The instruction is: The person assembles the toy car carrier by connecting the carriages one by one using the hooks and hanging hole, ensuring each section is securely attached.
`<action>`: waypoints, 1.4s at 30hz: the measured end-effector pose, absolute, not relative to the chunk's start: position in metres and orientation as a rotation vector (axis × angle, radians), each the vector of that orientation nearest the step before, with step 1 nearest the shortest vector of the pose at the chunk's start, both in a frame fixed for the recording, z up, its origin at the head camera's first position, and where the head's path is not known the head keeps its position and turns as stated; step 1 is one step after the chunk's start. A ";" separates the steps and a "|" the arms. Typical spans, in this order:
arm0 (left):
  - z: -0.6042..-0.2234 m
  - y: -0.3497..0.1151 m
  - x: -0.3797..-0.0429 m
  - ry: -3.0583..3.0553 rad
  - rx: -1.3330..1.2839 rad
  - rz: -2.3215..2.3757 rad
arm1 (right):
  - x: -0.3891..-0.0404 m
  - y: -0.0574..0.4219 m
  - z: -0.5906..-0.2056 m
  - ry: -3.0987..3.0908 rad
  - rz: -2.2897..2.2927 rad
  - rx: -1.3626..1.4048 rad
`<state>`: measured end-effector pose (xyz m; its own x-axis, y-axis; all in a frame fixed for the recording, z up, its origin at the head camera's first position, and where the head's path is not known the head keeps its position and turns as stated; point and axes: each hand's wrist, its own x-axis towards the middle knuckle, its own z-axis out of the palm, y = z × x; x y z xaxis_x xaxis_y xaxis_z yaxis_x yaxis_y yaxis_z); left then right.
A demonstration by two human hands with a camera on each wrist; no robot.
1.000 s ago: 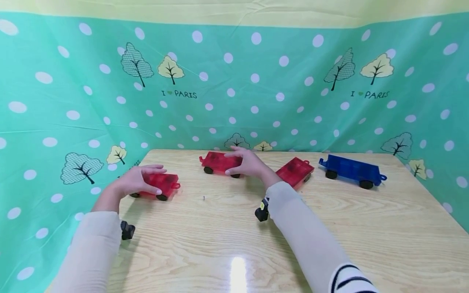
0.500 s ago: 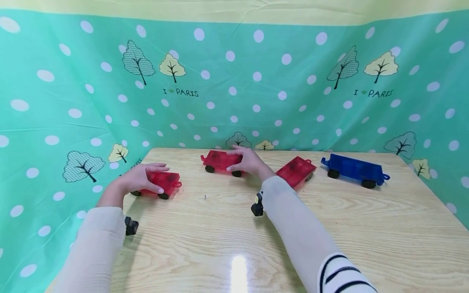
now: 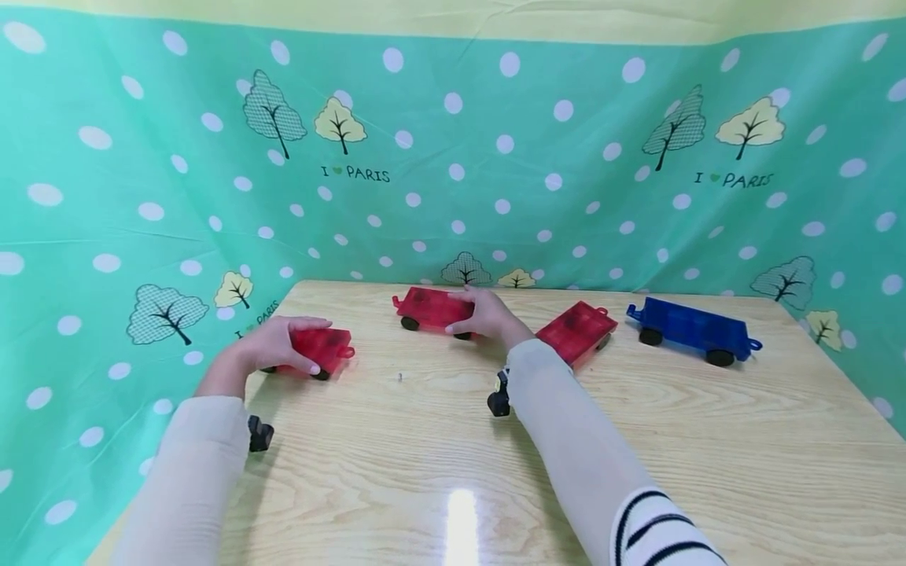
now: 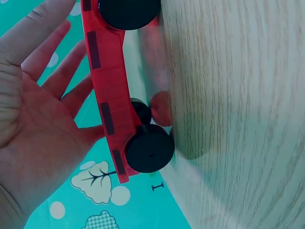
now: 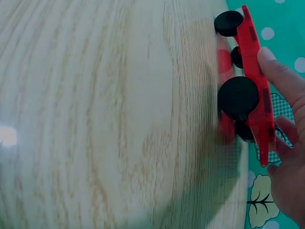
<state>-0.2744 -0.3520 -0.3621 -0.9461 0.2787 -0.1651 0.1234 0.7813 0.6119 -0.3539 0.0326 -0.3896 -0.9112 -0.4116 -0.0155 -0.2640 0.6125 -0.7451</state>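
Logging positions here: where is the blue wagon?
In the head view, the blue wagon stands on the right side of the table, toward its back edge, just right of the unheld red wagon.

one red wagon [image 5: 263, 90], plastic, dark rectangular patches along its side; four black wheels [image 5: 238, 98], turned toward the tabletop. one right grip [image 5: 298, 157], a bare hand, thumb tip against the wagon's side, other fingers partly hidden behind its lower end in this view. one tabletop [image 5: 105, 114], pale wood grain, glossy; bears a red reflection beside the wheels, a soft shadow, a white glare spot at the left edge. one teal cloth [image 5: 288, 14], white dots, printed trees, one yellow, one checked.
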 end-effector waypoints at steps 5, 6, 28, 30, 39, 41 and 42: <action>-0.361 -0.349 -0.275 2.721 0.309 0.909 | -0.353 0.034 -0.390 2.671 -1.161 -0.548; -0.361 -0.349 -0.275 2.725 0.309 0.903 | -0.353 0.035 -0.390 2.680 -1.157 -0.540; -0.369 -0.346 -0.277 2.717 0.321 0.894 | -0.344 0.050 -0.385 2.650 -1.103 -0.673; -0.369 -0.345 -0.277 2.723 0.323 0.885 | -0.342 0.049 -0.385 2.647 -1.096 -0.684; -0.369 -0.342 -0.277 2.736 0.378 0.864 | -0.331 0.045 -0.384 2.629 -1.087 -0.742; -0.370 -0.342 -0.277 2.739 0.390 0.856 | -0.328 0.044 -0.384 2.614 -1.111 -0.742; -0.370 -0.342 -0.277 2.744 0.396 0.847 | -0.326 0.044 -0.384 2.609 -1.121 -0.743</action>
